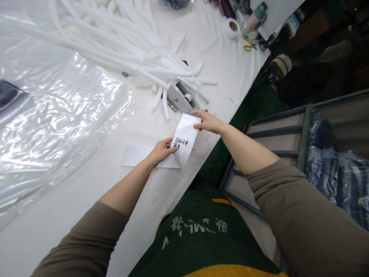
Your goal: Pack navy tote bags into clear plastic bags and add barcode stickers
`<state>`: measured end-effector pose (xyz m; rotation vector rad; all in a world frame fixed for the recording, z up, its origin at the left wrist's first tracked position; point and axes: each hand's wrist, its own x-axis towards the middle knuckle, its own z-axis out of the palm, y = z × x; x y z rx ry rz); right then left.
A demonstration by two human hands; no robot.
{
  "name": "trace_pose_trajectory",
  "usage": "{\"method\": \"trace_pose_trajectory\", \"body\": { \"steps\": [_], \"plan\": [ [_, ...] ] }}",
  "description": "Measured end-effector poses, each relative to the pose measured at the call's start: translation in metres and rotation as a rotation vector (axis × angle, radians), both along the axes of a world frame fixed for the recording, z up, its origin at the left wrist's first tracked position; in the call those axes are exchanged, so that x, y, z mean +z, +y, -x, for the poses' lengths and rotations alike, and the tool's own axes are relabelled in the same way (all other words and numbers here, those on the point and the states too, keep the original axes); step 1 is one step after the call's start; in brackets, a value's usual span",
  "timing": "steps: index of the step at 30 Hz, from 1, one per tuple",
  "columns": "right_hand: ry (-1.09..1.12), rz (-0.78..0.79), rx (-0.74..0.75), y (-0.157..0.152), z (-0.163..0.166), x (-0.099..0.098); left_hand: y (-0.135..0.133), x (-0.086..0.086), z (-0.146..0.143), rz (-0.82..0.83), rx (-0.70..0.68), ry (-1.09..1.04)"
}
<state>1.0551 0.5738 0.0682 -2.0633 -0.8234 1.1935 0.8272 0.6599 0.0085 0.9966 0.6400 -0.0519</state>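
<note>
Between my two hands is a white paper label strip (187, 129) with "DX06" and further characters handwritten in black. My left hand (162, 151) pinches its left edge beside the writing. At the upper right corner my right hand (208, 122) grips the strip between thumb and fingers. More white label paper (135, 156) lies flat on the table under and to the left of my left hand. Just beyond the strip stands a small grey open box (180, 98) with a black mark on its side and a white roll inside.
White foam tubes (123, 46) pile up across the back of the table (95, 188). Clear plastic sheeting (72, 104) covers the left side. A tape roll (231, 29), yellow scissors (248, 44) and a bottle (257, 17) sit far right. A metal-framed rack (276, 132) stands beside the table edge.
</note>
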Motion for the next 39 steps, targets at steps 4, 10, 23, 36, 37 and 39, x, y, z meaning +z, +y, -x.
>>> {"method": "trace_pose_trajectory", "body": {
  "steps": [4, 10, 23, 36, 37, 39],
  "plan": [
    [0.001, 0.006, -0.004, 0.001, 0.003, 0.0, 0.0, 0.001, 0.002, 0.004, 0.007, -0.01],
    [0.016, 0.007, 0.003, 0.004, 0.006, 0.0, 0.001, 0.003, 0.006, -0.007, 0.026, -0.01],
    [-0.033, 0.024, 0.067, 0.013, 0.008, -0.003, 0.002, 0.001, 0.016, -0.015, 0.057, -0.009],
    [-0.032, 0.033, 0.088, 0.017, 0.015, 0.003, 0.003, 0.004, 0.022, -0.025, 0.068, -0.002],
    [-0.027, 0.033, 0.091, 0.017, 0.015, 0.004, 0.003, 0.004, 0.022, -0.028, 0.07, -0.001],
    [-0.02, 0.028, 0.093, 0.017, 0.016, 0.005, 0.004, 0.004, 0.023, -0.033, 0.077, 0.002]
  ]
}}
